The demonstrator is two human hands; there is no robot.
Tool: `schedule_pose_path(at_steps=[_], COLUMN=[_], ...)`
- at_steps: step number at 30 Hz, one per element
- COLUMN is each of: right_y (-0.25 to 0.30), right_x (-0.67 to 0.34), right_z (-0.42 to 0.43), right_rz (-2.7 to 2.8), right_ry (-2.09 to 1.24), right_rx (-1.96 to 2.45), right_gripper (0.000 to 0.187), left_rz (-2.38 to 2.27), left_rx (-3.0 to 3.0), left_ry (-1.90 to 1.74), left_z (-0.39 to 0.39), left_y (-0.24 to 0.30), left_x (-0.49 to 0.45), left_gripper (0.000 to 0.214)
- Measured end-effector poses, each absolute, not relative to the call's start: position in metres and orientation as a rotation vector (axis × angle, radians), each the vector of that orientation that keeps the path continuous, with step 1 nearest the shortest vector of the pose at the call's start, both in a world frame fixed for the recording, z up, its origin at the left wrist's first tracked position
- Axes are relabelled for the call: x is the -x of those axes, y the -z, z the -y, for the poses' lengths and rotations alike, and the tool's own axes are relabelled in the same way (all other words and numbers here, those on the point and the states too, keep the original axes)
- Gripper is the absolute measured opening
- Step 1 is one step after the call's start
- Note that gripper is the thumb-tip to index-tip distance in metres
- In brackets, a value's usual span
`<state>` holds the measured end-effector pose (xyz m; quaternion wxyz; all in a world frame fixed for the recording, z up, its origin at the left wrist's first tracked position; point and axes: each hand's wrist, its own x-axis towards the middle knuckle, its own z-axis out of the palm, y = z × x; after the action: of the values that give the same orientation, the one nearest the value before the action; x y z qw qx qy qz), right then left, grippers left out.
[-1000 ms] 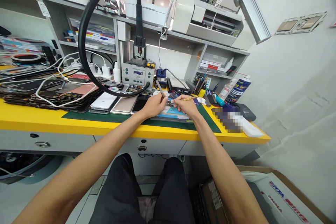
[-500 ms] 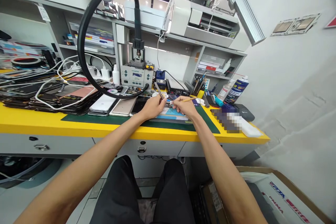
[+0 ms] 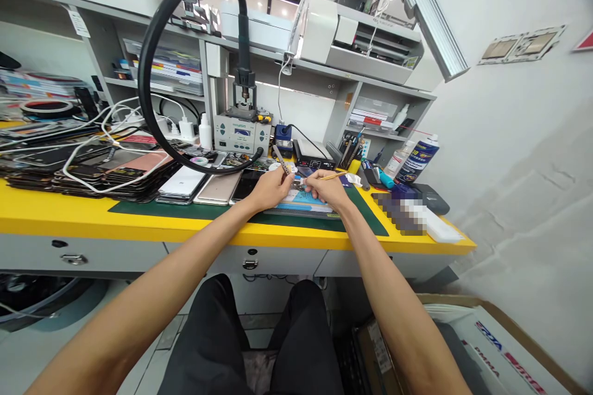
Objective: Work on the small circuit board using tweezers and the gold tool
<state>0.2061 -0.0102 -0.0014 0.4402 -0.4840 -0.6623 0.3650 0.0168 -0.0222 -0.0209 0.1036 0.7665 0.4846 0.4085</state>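
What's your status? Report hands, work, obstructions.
Left hand grips grey tweezer-like tool. Right hand holds thin yellow-handled tool. Small part between hands, too small to identify. Black hose loops left, clear of hands.

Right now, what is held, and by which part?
Left hand: grey tool, by its lower part. Right hand: thin yellow tool, near its lower end.

Hose point(image 3: 143, 74) arching left, phones point(image 3: 245, 184) beside left hand point(image 3: 273, 187), open mat corner point(image 3: 367, 216) right

head view: swung slightly right | red wall sign point(image 3: 586, 42): further into view than earlier
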Motion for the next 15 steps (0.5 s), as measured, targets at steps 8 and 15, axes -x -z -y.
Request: schedule_pose_path(at_steps=[8, 15], right_y=[0.0018, 0.0013], right_x=[-0.2065, -0.2062], right_z=[0.0105, 0.0107], right_rz=[1.648, 1.642], right_ry=[-0.897, -0.889], right_rx=[1.205, 1.193], right_gripper=[0.018, 0.018], left_rz=[-1.438, -1.449], left_rx=[-2.271, -2.274], left_ry=[-1.207, -1.205], left_z=[0.0213, 0.0203], left_y=[0.0222, 0.022], left_x=[-0.0166, -0.0169], left_gripper=[0.026, 0.025])
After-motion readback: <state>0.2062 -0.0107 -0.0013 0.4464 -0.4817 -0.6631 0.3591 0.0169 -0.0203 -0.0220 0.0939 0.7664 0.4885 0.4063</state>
